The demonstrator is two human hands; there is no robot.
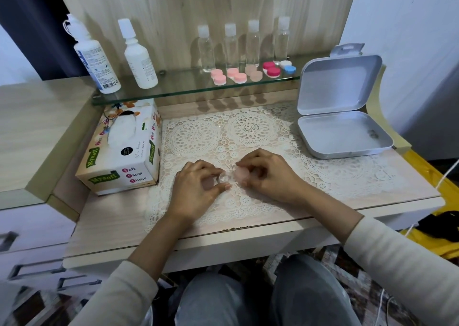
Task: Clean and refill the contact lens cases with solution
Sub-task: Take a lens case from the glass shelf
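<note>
Contact lens case (232,178) is down at the lace mat (198,137) on the bench (111,216), between your hands. You look to be unscrewing it for cleaning: your left grip (198,189) pinches the clear well (224,178), and your right grip (265,176) is curled round the pink cap (241,176). Next, twist steadily, keeping the well level.

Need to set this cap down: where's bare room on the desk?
Widest free patch: the lace mat beyond the left hand and right hand, between the tissue box and the open tin. Another lies right of the right hand, in front of the tin. The glass shelf is crowded on its right half with clear bottles and lens cases.
</note>
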